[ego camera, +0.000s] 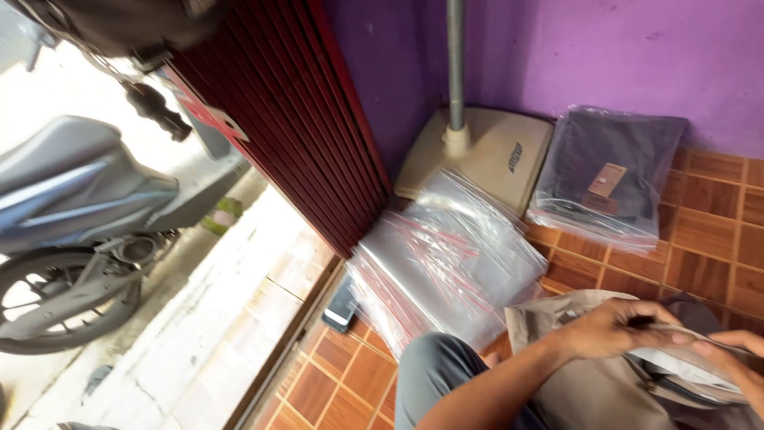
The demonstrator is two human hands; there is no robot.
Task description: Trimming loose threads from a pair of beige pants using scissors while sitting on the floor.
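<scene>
Item: beige garment (pixel 589 382), folded cloth with a zip, lying across the person's lap at the lower right, partly over the tiled floor (pixel 716 239). A paler lining or inner flap shows at its right side.

Left hand (pixel 609 328): rests on top of the garment, fingers curled and closed on the upper fold of cloth, pinching its edge.

Right hand (pixel 736 350): only partly in frame at the right edge; fingers lie along the pale flap, touching it. How firmly it grips cannot be told.

Nearby stock: a fanned stack of empty clear bags (pixel 450 263) with red zip strips, on the floor just ahead of the knee (pixel 438 374). One sealed bag (pixel 609 179) holding a dark folded garment with a brown tag lies farther off against the purple wall (pixel 573 56), just beside the cream fan base (pixel 485 151) and its pole.

Other: dark red folding shutter (pixel 294 119), a small dark object (pixel 342 306) at its foot, a scooter (pixel 79 231) outside.

Progress, as judged: one garment looks bagged already; the beige one is in hand, not fully folded, not yet in a bag; many bags sit unused.
</scene>
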